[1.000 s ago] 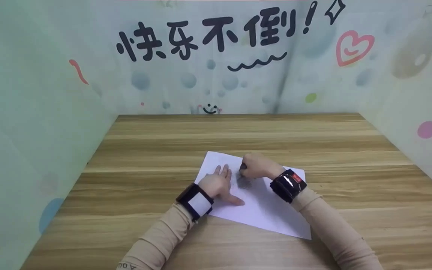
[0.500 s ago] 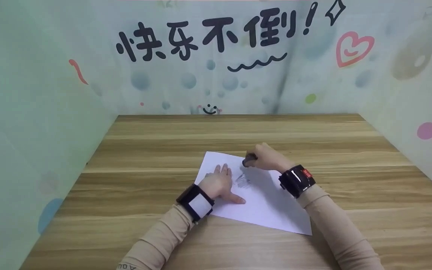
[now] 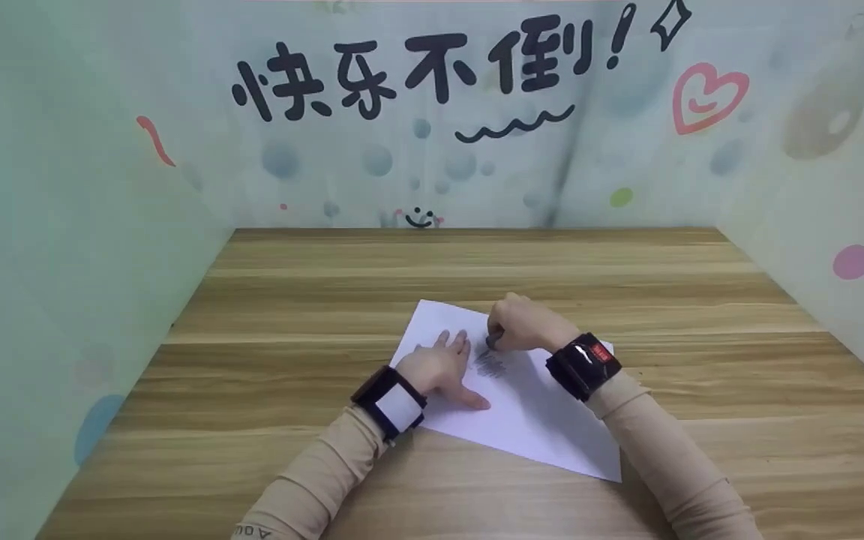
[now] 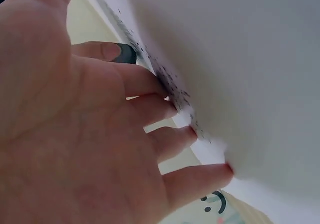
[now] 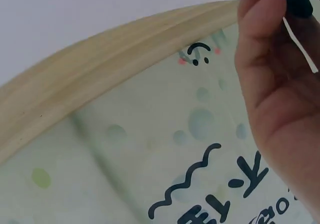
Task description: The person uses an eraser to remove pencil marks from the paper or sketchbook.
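A white sheet of paper (image 3: 537, 427) lies slanted on the wooden table, with a patch of dark grey scribble (image 3: 490, 364) near its upper middle. My left hand (image 3: 433, 372) rests on the paper left of the scribble, fingers spread and thumb out to the right. In the left wrist view its fingertips touch the sheet beside dark marks (image 4: 172, 84). Just above the scribble, my right hand (image 3: 526, 324) pinches a small, dark, rounded piece (image 3: 493, 340). Its end (image 4: 127, 54) shows close to the paper in the left wrist view; its exact kind cannot be told.
The wooden table (image 3: 327, 285) runs back to a pale printed backdrop (image 3: 372, 180) with black lettering. Pale side walls (image 3: 64, 262) flank it. Each wrist wears a black strap (image 3: 583, 366).
My right hand moved up and right off the scribble with the dark piece, then back down and left. The paper has tilted slightly back and forth. My left hand has stayed almost still.
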`<state>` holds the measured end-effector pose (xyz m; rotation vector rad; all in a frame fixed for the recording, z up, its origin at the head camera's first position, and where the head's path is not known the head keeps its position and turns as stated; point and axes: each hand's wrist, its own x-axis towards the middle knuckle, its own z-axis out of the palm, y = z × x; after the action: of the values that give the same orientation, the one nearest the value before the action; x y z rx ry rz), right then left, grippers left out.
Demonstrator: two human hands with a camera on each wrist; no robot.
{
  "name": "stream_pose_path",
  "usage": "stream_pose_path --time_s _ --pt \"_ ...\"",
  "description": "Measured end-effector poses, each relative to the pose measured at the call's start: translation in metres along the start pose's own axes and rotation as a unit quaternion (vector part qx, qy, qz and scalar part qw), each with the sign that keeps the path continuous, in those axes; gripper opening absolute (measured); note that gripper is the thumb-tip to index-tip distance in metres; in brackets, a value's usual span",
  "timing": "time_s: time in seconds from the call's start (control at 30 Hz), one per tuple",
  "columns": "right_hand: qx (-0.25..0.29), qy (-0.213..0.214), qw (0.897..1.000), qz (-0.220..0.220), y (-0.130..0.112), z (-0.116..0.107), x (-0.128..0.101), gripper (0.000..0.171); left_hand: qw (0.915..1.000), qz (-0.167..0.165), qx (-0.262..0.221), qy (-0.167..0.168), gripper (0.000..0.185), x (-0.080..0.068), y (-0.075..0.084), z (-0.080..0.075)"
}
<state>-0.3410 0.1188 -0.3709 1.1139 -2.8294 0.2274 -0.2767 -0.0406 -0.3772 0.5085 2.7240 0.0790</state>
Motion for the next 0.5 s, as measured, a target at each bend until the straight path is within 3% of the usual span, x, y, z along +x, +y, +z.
stream_pose_path --time_s 0.2,0.5 --pt "0.002 -0.005 1.000 -0.023 -0.0017 0.0018 0.0033 0.014 0.9999 -0.013 0.000 -0.005 0.103 -0.0001 -0.0006 0.0019" --pt "0.027 -0.029 0.997 -0.060 -0.0046 -0.0017 -0.0011 0.010 1.0000 -0.008 0.000 -0.001 0.102 -0.0034 0.0000 0.0005"
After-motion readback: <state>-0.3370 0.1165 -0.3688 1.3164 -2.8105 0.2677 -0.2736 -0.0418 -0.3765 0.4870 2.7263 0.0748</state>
